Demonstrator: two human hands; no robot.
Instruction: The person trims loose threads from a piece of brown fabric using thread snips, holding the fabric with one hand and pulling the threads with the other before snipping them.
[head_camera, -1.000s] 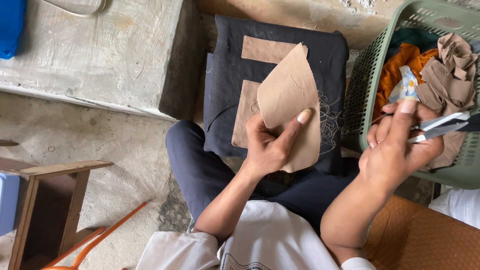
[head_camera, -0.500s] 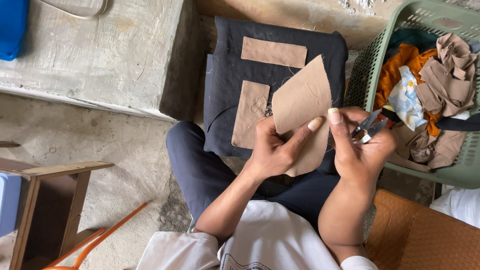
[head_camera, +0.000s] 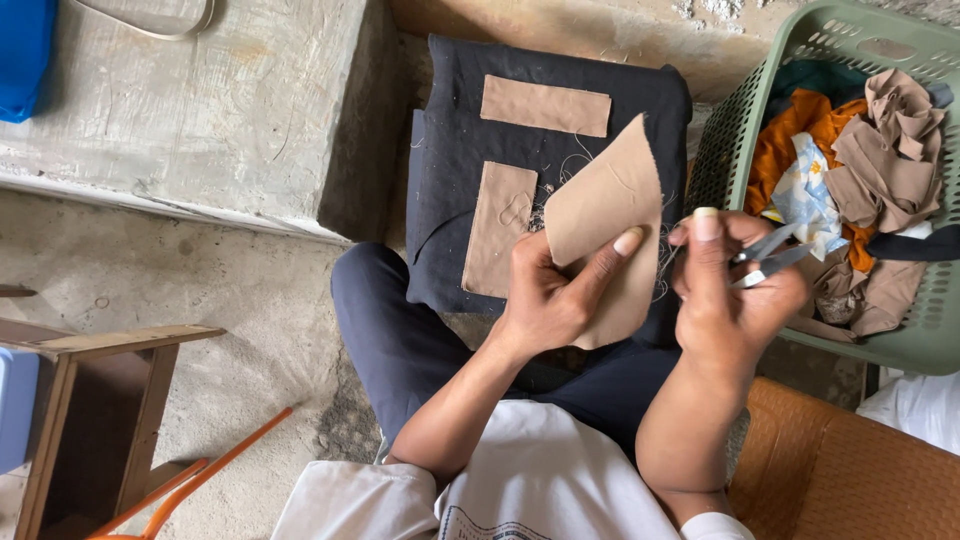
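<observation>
Your left hand (head_camera: 545, 300) pinches the tan fabric piece (head_camera: 605, 225); your right hand (head_camera: 735, 290) grips small thread snips (head_camera: 765, 258), trimming stray threads.

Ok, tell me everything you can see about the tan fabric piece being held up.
The tan fabric piece is a flat cut of thin woven cloth, pointed at the top and rounded toward the bottom, with frayed threads along its right edge. It is held roughly upright over a dark cushion. The left hand pinches it, thumb across the front. The right hand, holding small thread snips, is at its right edge.
</observation>
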